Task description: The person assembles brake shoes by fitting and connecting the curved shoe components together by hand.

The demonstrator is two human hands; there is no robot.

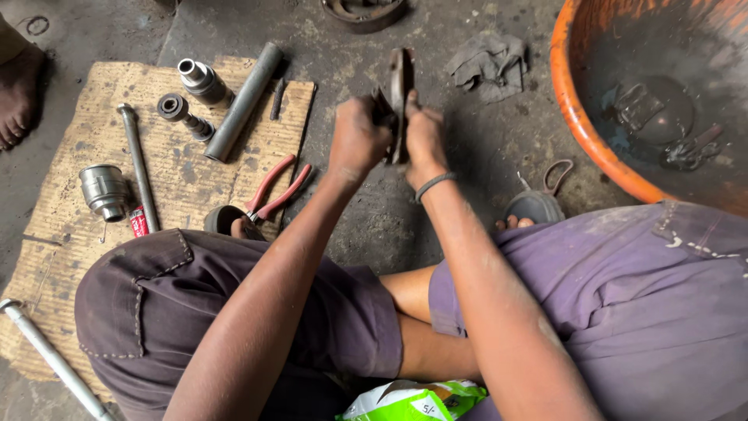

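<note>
While both hands are raised over the concrete floor (374, 218), a dark curved metal part (400, 90) is gripped between them, held on edge and upright. Far left of the hands, a bare foot (19, 93) of another person is seen at the frame edge. A cardboard sheet (70, 234) is laid on the floor left of the hands, and several things are carried on it: a short steel cylinder (104, 190), a long thin rod (139, 165) just beside it, a small red tube (139, 221) at the rod's lower end, a dark socket piece (182, 114), a silver stepped fitting (202, 82), and a long grey pipe (245, 100) lying diagonally. Red-handled pliers (273, 191) are placed near the left forearm, at the sheet's edge, beside a dark ring (222, 219). A pale metal bar (51, 355) is seen at lower left.

The left hand (357, 139) is clenched on the part's left side; the right hand (425, 136) is closed on its right edge, a dark band worn at the wrist. Beyond the hands, a crumpled grey rag (489, 61) is lying on the floor. Right of the right forearm, a dark round object (534, 206) with a loop is resting. Far right, an orange basin (573, 101) is standing, with grimy metal pieces (689, 152) inside. A green packet (413, 401) is seen by the knees.
</note>
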